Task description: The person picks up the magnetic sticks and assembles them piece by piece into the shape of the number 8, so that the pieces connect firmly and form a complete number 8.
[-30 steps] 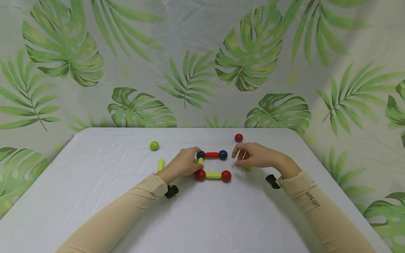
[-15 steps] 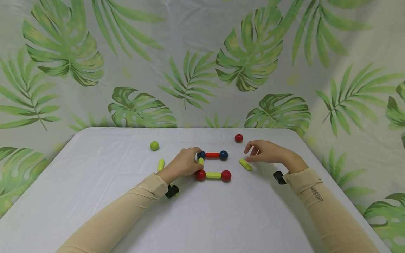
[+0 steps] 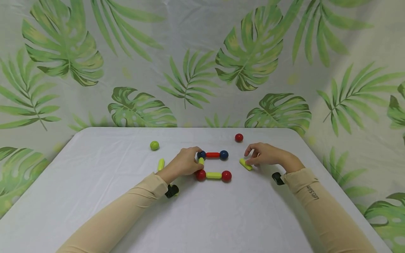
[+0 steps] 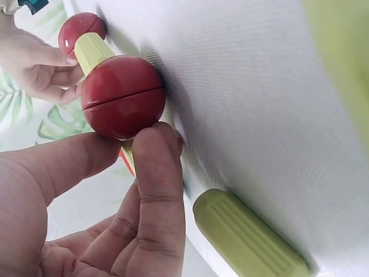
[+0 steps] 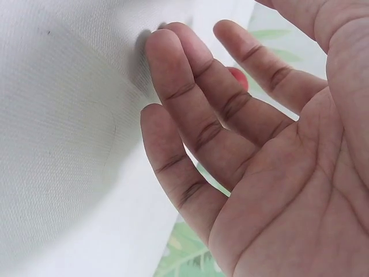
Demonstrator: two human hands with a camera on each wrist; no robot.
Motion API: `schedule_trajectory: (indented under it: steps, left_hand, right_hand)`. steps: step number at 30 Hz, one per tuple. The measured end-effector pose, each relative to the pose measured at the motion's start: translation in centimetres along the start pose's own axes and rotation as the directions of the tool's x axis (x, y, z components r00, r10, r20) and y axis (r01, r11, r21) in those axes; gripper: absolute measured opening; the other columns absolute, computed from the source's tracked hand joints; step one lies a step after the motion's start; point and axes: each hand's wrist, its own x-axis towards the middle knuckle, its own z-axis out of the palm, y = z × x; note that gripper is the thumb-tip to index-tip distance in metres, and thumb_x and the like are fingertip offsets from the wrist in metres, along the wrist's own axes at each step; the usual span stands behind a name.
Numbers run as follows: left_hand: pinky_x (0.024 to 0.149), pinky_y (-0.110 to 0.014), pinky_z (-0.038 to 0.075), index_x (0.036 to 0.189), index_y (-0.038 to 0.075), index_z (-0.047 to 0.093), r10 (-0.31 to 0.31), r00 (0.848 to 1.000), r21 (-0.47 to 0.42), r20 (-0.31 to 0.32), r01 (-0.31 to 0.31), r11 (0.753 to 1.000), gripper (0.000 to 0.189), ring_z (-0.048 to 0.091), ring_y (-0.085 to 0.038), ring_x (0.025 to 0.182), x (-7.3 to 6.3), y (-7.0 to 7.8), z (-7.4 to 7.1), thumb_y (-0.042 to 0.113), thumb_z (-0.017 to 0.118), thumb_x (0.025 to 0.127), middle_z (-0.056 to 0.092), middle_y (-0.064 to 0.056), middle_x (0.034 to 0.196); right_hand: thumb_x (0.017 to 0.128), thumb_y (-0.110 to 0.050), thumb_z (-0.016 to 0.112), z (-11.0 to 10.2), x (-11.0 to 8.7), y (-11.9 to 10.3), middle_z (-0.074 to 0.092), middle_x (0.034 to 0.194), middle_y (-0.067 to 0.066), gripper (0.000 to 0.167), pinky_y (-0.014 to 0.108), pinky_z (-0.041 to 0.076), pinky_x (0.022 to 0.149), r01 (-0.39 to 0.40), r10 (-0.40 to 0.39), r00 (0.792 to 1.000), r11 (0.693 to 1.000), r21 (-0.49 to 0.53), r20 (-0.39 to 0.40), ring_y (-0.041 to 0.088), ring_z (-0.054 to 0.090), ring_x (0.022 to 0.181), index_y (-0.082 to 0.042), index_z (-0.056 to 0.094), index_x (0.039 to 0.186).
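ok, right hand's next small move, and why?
Probably pinch the loose yellow-green stick beside the right hand: the left hand holds the frame, and no stick joins the blue ball and red ball at its open right side.

C-shaped ball-and-rod frame (image 3: 213, 175), lime rod (image 3: 244, 164) aslant

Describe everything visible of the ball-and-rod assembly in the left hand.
The assembly is three-sided, open toward the right hand: two blue balls and two red balls, glossy and plastic-looking, linked by one red rod and two yellow-green rods. It appears to lie flat on the white cloth; the left hand pinches its closed side.
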Motion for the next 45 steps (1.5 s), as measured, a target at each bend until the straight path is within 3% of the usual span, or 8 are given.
schedule_trajectory:
  steps: [13, 32, 45]
  left_hand:
    - [0.064, -0.024, 0.05, 0.152, 0.005, 0.056, 0.01, 1.0, -0.002, 0.002, -0.01, 1.0, 0.061, 0.063, -0.015, 0.074, 0.1, 0.0, 0.1, 0.017, 0.079, 0.097, 0.073, -0.005, 0.09]
    - [0.065, -0.024, 0.051, 0.153, 0.007, 0.054, -0.021, 1.0, 0.001, 0.01, 0.021, 1.0, 0.062, 0.065, -0.016, 0.077, 0.1, 0.1, 0.0, 0.019, 0.079, 0.097, 0.074, -0.005, 0.094]
    - [0.065, -0.024, 0.05, 0.153, 0.006, 0.055, -0.01, 1.0, 0.01, 0.01, 0.01, 1.0, 0.062, 0.064, -0.016, 0.076, 0.0, 0.1, 0.0, 0.019, 0.079, 0.098, 0.074, -0.005, 0.093]
  right_hand:
    - [0.096, -0.024, 0.081, 0.4, 0.6, 0.1, 0.068, 0.094, 0.006, 0.035, 0.031, 0.048, 0.073, -0.004, 0.004, 1.0, 1.0, 0.026, 0.014, 0.017, 0.062, 0.079, -0.006, 0.068, 0.123]
    - [0.096, -0.025, 0.079, 0.8, 1.2, 0.5, 0.068, 0.081, 0.003, 0.034, 0.031, 0.045, 0.072, -0.016, 0.014, 0.999, 0.998, 0.053, 0.049, 0.017, 0.06, 0.074, -0.007, 0.068, 0.122]
    - [0.093, -0.025, 0.072, 1.4, 1.4, 0.2, 0.068, 0.08, 0.002, 0.031, 0.031, 0.046, 0.073, -0.007, 0.008, 1.0, 0.998, 0.069, -0.012, 0.016, 0.062, 0.074, -0.008, 0.068, 0.119]
